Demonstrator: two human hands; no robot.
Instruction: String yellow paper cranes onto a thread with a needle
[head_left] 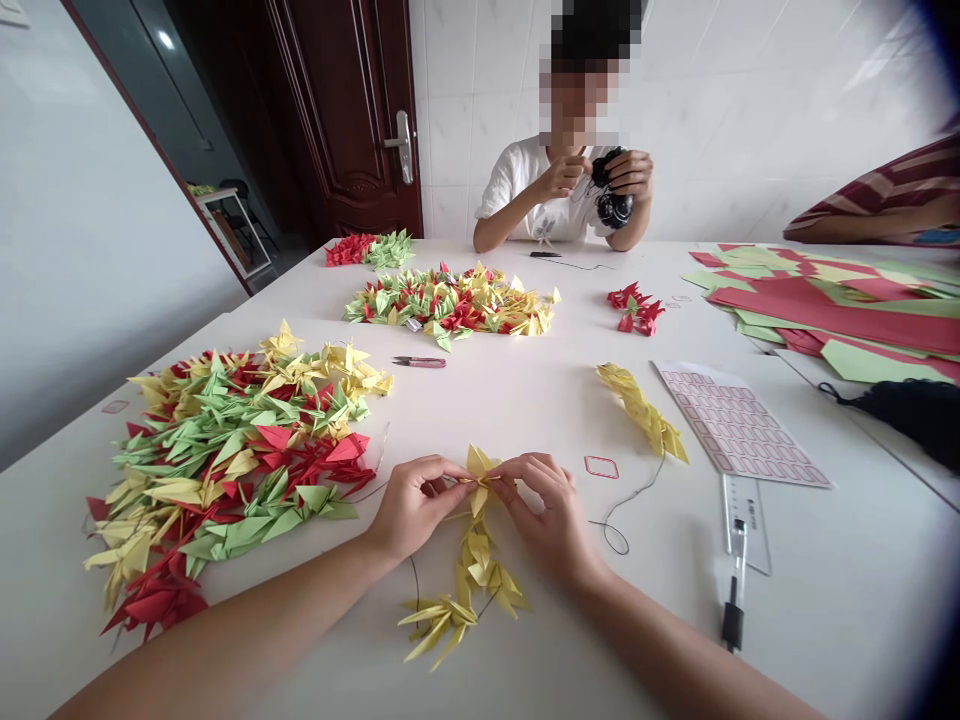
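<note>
My left hand (416, 508) and my right hand (549, 517) meet above the table in front of me. Both pinch a yellow folded-paper crane (480, 462) between thumb and fingertips, one hand at each side of it. Just below hang or lie several more yellow paper cranes (486, 570), with a dark thread (416, 585) showing beside them. Whether that thread runs through the held crane is hidden by my fingers. To the right of my right hand, a row of stacked yellow cranes (641, 410) lies with a loose thread (616, 535) trailing from its near end.
Red, green and yellow cranes form a large pile (225, 440) at left and another pile (450, 305) further back. Thread snips (420, 361) lie between. A label sheet (739, 420), pen (733, 610) and paper strips (840, 305) are at right. Opposite, a person (551, 190) handles black thread (615, 205).
</note>
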